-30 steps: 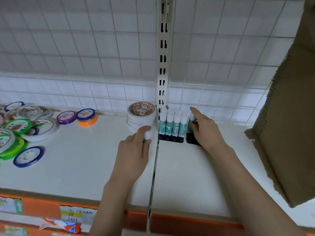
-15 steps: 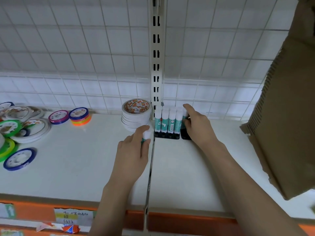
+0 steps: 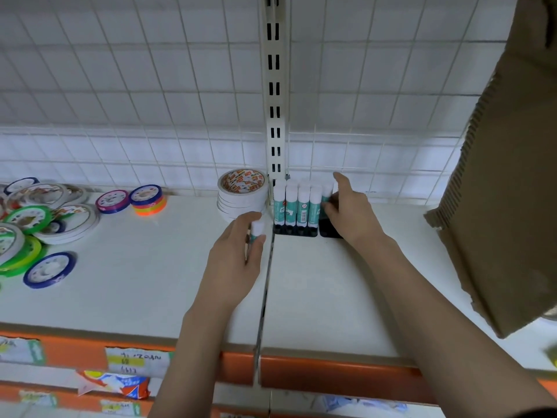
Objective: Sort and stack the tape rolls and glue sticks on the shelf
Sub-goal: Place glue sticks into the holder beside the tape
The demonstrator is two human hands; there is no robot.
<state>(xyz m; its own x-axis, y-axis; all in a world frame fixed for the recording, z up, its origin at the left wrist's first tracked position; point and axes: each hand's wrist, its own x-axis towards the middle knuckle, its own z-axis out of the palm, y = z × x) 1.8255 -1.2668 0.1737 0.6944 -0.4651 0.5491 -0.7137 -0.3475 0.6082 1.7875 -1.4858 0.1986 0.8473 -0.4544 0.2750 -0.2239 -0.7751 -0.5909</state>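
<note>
A row of upright teal glue sticks with white caps stands at the back of the white shelf, just right of the metal upright. My right hand grips the rightmost glue stick of that row, index finger raised. My left hand holds another glue stick, its white cap poking out between thumb and fingers. A stack of white tape rolls sits just behind the left hand. Loose tape rolls lie scattered at the far left.
A small stack of purple, blue and orange tape rolls stands mid-left by the wire grid back wall. A brown cardboard box fills the right side, overhanging the shelf. Orange price strips run along the shelf's front edge.
The view has shifted slightly; both hands stay nearly in place. My right index finger has lifted off the rightmost glue stick.
</note>
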